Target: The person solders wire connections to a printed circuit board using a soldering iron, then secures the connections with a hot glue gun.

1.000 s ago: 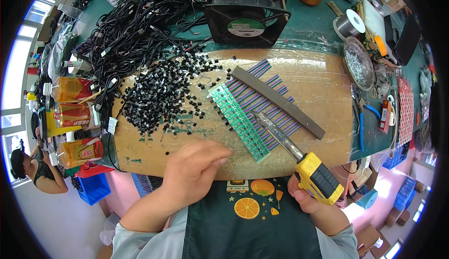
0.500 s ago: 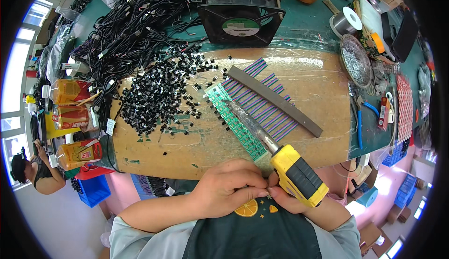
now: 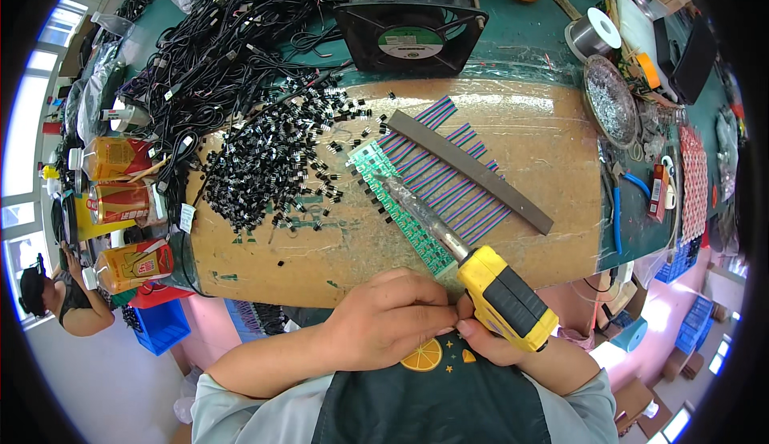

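A yellow-and-black soldering iron (image 3: 509,296) lies across my right hand (image 3: 493,346), its metal tip angled up and left over a green circuit board strip (image 3: 403,213). The right fingers are mostly hidden under the handle; thumb and forefinger close together. My left hand (image 3: 384,320) is closed, fingertips pinched against the right thumb at the board's near end; what they hold, if anything, is hidden. Striped multicoloured wire strips (image 3: 456,201) stick out from the board's right side, beneath a long brown bar (image 3: 473,173).
Left of the board spreads a heap of small black components (image 3: 268,159), with black cables (image 3: 232,35) behind. A black box fan (image 3: 412,31) stands at the back. On the right are a solder spool (image 3: 594,35), a metal dish (image 3: 610,99) and blue-handled pliers (image 3: 617,215). Drink bottles (image 3: 132,264) line the left.
The soldering iron has shifted slightly left, its tip still over the board. My left fingers have drawn a little closer together near the right thumb. The bench items stay put.
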`<state>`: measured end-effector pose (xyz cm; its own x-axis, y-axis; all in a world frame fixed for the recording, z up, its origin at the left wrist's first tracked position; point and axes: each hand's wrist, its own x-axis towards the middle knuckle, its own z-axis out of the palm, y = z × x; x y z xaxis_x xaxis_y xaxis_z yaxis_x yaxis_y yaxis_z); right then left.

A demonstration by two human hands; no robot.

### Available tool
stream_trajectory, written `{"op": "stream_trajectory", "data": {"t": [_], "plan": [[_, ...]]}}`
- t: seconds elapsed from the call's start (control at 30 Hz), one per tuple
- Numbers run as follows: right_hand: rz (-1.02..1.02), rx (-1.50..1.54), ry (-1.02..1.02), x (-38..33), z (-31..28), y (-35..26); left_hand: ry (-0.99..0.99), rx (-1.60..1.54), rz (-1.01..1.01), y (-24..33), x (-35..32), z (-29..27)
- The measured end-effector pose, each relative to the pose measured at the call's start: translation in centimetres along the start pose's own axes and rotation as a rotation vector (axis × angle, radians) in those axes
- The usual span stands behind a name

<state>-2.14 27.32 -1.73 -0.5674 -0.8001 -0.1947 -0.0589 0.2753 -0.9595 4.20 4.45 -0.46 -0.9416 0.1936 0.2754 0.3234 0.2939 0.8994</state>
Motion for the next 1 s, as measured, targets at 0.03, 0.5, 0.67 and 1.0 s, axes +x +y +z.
{"op": "stream_trajectory", "data": {"t": [0.03, 0.5, 0.67, 1.0], "plan": [[-0.001, 0.0, -0.001, -0.1, 0.0, -0.1, 0.0, 0.001, -0.001, -0.1, 0.0, 0.0], [0.091, 0.162, 0.042, -2.3, -1.2, 0.8, 0.322, 0.559, -0.105, -2.5, 0.7, -2.3], [0.035, 0.225, 0.026, -3.3, -1.4, 1.7, 0.328, 0.659, -0.107, -3.3, 0.8, -1.7], [-0.123, 0.105, 0.053, -2.2, -2.3, 0.7, 0.31, 0.697, -0.073, -3.6, 0.7, -1.6]]}}
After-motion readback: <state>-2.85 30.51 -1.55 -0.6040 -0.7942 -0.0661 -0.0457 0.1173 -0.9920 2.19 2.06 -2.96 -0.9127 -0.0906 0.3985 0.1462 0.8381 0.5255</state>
